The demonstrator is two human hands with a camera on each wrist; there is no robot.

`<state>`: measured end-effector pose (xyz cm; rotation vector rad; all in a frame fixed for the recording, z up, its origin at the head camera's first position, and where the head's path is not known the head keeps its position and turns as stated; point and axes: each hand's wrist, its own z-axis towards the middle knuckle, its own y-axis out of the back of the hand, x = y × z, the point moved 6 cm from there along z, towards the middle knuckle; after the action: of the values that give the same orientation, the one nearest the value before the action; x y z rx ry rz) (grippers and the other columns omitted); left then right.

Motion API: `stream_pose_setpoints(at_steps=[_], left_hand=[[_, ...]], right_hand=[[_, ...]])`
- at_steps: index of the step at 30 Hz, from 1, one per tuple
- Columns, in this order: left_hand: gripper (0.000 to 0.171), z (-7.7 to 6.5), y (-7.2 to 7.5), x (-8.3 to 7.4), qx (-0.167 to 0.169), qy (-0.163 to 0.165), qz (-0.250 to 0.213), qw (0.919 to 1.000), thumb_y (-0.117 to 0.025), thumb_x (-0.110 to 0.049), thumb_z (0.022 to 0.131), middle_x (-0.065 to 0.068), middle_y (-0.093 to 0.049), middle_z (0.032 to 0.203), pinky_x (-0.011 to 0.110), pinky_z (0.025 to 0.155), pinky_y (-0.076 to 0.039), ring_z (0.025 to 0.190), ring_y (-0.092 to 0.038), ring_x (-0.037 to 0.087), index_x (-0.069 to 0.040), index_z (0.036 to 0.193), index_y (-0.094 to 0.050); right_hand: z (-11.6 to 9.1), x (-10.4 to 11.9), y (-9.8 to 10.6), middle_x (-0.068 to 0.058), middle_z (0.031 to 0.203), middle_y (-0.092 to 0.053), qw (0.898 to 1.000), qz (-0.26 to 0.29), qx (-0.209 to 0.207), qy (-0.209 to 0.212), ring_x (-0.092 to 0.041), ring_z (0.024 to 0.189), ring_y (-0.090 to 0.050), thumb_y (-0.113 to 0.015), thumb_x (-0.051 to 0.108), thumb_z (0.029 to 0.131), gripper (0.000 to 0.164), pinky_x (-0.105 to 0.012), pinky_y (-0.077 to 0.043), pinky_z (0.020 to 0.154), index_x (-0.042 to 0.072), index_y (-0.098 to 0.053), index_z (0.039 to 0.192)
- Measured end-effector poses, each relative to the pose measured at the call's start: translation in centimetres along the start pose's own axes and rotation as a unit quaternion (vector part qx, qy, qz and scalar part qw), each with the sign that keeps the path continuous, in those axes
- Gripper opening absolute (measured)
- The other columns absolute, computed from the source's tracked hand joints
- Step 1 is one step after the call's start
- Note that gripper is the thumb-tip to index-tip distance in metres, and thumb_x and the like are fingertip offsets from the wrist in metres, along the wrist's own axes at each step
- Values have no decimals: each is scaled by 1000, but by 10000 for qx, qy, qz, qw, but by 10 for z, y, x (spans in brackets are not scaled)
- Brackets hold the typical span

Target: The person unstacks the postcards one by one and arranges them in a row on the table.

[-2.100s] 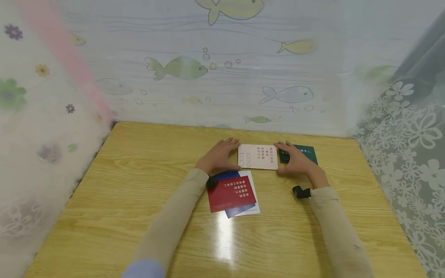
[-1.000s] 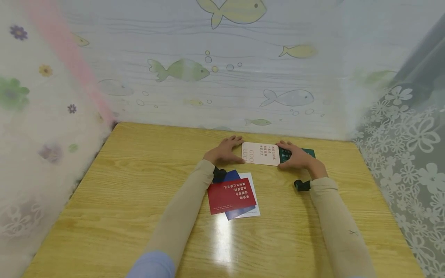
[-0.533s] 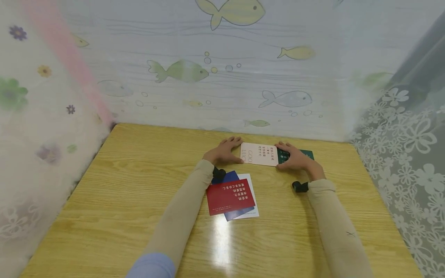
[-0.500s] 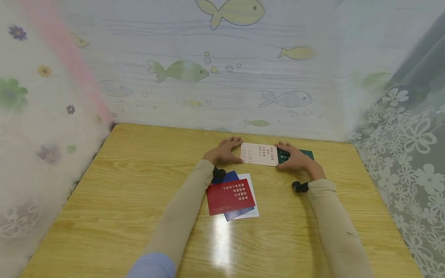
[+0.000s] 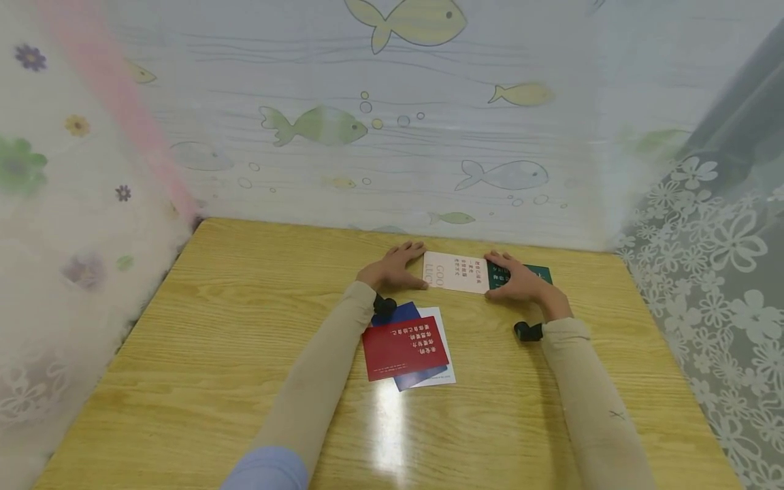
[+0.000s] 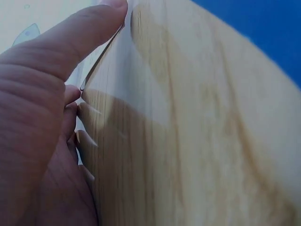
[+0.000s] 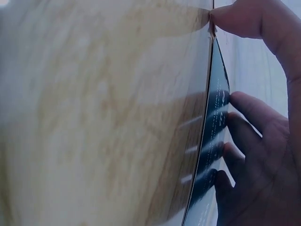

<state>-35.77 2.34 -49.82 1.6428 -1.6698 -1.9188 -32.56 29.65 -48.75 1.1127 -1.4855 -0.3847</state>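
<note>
I see the left hand spread wide at the left end of the pale card, far up the table; the right hand, also wide, partly hides the green card. Only the right wrist view shows me its fingertips against the green card, whose lettering is too blurred there to read.

A homely spot, probably in a house or flat, is suggested by the furnishings; the exact room cannot be told. A table with a yellowish wood-grain top is enclosed on three sides by pale, decorated coverings. The back covering is printed with cartoon fish and bubbles; the left covering is scattered with flowers and edged by a pink band; the right covering is patterned with white, lace-like flowers over grey.
</note>
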Motion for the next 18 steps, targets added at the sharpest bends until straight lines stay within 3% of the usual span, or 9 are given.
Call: stream_pose_setpoints(at_steps=[7, 12, 15, 18], left_hand=[[90, 0, 6, 5, -224, 60, -629, 9978, -71, -48, 92, 3, -13, 172, 55, 127, -12, 159, -2, 27, -24, 164, -22], [78, -5, 12, 8, -677, -236, -1267, 9893, -69, -40, 96, 6, -27, 168, 45, 127, -21, 157, -18, 25, -17, 161, -33], [71, -15, 16, 7, -1074, -579, -1512, 9809, -68, -32, 97, 10, -37, 163, 44, 125, -27, 153, -28, 27, -8, 157, -38], [63, -30, 20, 1, -1421, -938, -2019, 9645, -65, -25, 100, 16, -45, 157, 47, 122, -33, 148, -37, 32, -2, 154, -43]], right_hand=[[1, 4, 3, -16, 171, -9, 9996, -260, -43, -25, -45, 156, -1, -80, 32, 82, 102, -75, -18, 117, 12, -23, 163], [-7, 15, 3, -16, 171, -8, 9983, -231, -351, 396, -43, 156, 3, -82, 27, 82, 100, -74, -16, 118, 6, -25, 162], [-19, 28, -1, -14, 171, -13, 9947, 127, -702, 737, -41, 157, -3, -82, 23, 84, 95, -74, -18, 117, 7, -28, 161], [-35, 47, -12, -11, 169, -22, 9851, 874, -968, 1120, -39, 156, -13, -81, 18, 87, 89, -72, -20, 118, 12, -32, 160]])
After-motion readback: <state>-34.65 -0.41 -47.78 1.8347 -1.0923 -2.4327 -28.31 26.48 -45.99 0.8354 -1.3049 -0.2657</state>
